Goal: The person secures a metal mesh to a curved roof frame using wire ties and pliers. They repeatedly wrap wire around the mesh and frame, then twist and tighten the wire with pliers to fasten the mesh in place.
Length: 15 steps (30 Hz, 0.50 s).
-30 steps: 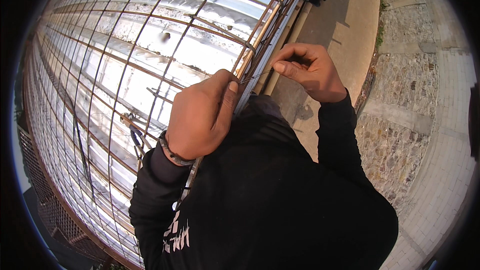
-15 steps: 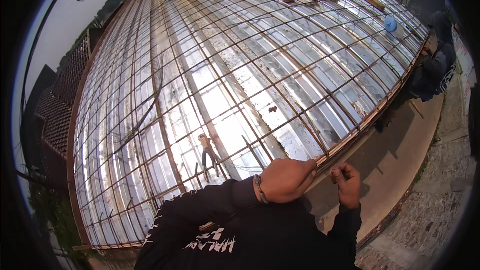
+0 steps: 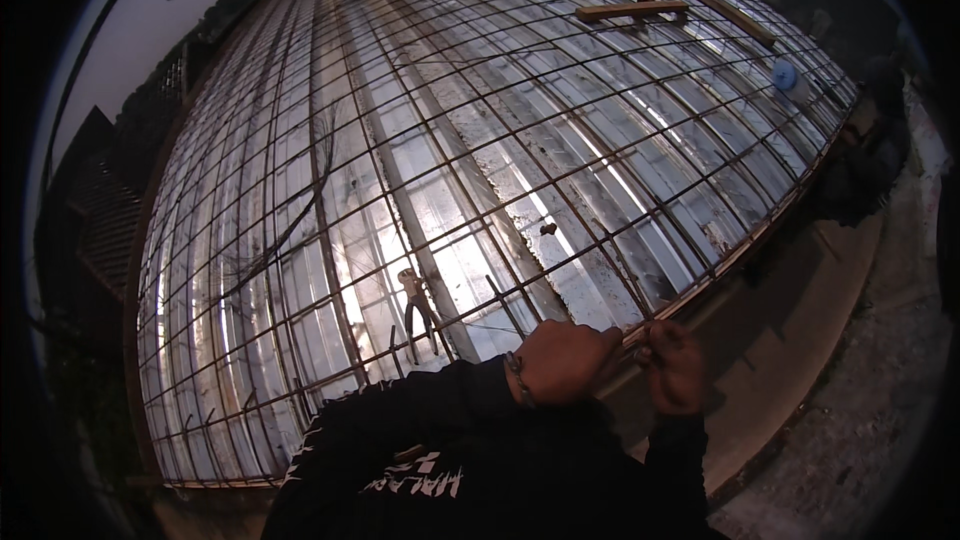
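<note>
Both hands are bunched at the rebar grid [image 3: 480,170] edge, left hand [image 3: 566,360] fisted over a bar, right hand [image 3: 676,368] fingers curled pinching something too small to tell.

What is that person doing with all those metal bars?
A person in a black long-sleeved top is leaning over a big rebar grid laid above shiny metal sheets. Both hands are at its near edge: the left hand and right hand are closed close together around an edge bar. Pliers lie on the grid nearby, and wooden planks rest at the far side.
</note>
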### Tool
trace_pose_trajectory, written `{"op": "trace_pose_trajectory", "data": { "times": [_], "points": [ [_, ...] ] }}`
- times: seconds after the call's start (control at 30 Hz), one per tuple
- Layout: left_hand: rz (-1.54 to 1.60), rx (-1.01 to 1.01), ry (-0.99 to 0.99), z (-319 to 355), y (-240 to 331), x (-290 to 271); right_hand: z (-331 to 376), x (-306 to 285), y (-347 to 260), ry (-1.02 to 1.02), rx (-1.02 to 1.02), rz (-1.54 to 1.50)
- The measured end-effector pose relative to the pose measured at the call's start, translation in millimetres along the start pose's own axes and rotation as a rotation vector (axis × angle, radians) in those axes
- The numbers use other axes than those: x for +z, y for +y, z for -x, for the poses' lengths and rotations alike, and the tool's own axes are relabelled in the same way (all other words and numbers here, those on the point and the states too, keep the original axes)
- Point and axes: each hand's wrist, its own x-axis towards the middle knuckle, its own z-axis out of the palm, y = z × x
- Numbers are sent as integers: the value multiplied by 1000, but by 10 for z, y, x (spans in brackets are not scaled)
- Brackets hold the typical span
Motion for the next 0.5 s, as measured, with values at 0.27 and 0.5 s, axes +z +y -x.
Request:
{"op": "trace_pose_trajectory", "data": {
  "times": [0.27, 0.5],
  "points": [
    [-18, 11, 18, -22, -47, 22, -44, 193, 92, 86, -62, -1],
    [92, -6, 138, -52, 9, 32, -51, 197, 94, -33, -125, -186]
  ]
}}
